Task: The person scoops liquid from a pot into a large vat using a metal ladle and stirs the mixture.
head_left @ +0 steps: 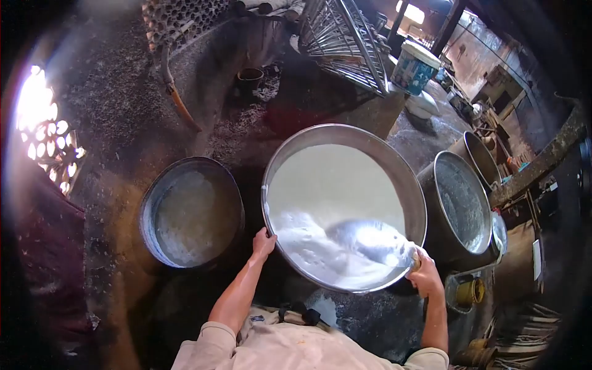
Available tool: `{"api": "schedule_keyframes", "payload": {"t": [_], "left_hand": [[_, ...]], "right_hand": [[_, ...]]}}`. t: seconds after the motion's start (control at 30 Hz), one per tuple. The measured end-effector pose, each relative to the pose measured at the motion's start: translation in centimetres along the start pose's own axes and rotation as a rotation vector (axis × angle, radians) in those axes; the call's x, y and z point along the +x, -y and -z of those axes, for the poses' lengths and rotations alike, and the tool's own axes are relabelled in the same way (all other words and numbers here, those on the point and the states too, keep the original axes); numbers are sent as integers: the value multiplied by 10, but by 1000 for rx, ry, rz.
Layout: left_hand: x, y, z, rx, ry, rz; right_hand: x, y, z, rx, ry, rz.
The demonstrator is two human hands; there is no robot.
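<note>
In front of my body stands a wide, round metal pan (414, 191), with a smooth white liquid (333, 176) in it. Frothy ripples show on the near side of the liquid. My left hand (264, 243) is closed on the pan's rim at the near left. Over the near right of the pan, my right hand (425, 275) grips the handle of a shiny metal scoop (370, 239). The scoop's bowl lies at the liquid's surface; whether its lower edge is under the liquid is hard to tell.
A round metal basin (147, 216) with cloudy contents stands to the left. On the right are a deep metal pot (435, 179) and another pot (480, 157) behind it. A yellow container (472, 292), a paint bucket (414, 69) and a metal rack (345, 43) stand around.
</note>
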State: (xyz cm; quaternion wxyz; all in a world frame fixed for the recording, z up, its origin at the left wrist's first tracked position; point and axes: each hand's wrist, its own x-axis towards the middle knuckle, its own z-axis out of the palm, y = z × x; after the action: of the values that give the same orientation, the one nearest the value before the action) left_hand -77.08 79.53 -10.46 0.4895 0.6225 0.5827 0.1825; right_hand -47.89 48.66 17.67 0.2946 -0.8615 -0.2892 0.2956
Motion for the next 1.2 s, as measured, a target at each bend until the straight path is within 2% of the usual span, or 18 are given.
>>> {"api": "schedule_keyframes", "payload": {"t": [0.1, 0.17, 0.2, 0.23, 0.33, 0.5, 0.57, 0.63, 0.7, 0.77, 0.8, 0.83, 0.9, 0.97, 1.07, 1.1, 1.17, 1.2], "left_hand": [[4, 7, 3, -77, 30, -16], [-1, -1, 24, -180, 224, 7], [24, 47, 8, -287, 203, -89], [2, 15, 41, -286, 200, 94], [3, 62, 107, -457, 157, 114], [-31, 239, 252, -681, -344, 188], [-76, 273, 312, -681, -592, 439], [-137, 347, 349, -937, -730, 420], [-191, 376, 372, -828, -893, 647], [-238, 392, 375, -789, -952, 823], [-252, 383, 375, -726, -928, 956], [-266, 378, 370, -732, -911, 1021], [-288, 383, 360, -852, -843, 1159], [-313, 390, 331, -783, -870, 1214], [-338, 385, 313, -868, -784, 1227], [-338, 379, 312, -858, -776, 1254], [-336, 373, 309, -853, -767, 1282], [-336, 373, 307, -852, -761, 1287]], "right_hand": [[33, 20, -64, 631, 37, 189], [79, 37, -136, 773, 252, 81], [90, 73, -176, 828, 414, 200], [105, 105, -224, 623, 287, 209], [117, 172, -371, 558, 170, 264], [166, 182, -558, 430, 444, -25], [223, 180, -608, 267, 385, 80], [263, 221, -629, 307, 332, -115], [311, 220, -655, -407, -28, 370], [321, 250, -662, 389, 171, -163], [376, 183, -698, -104, 105, 205], [382, 156, -722, -111, 110, 198], [383, 111, -764, 652, 61, 116], [358, 10, -840, 795, 71, -487], [291, -67, -884, 785, 774, -614], [278, -131, -916, 1035, 1246, -740], [232, -55, -898, 438, 924, -555], [215, -19, -892, 342, 921, -526]]}}
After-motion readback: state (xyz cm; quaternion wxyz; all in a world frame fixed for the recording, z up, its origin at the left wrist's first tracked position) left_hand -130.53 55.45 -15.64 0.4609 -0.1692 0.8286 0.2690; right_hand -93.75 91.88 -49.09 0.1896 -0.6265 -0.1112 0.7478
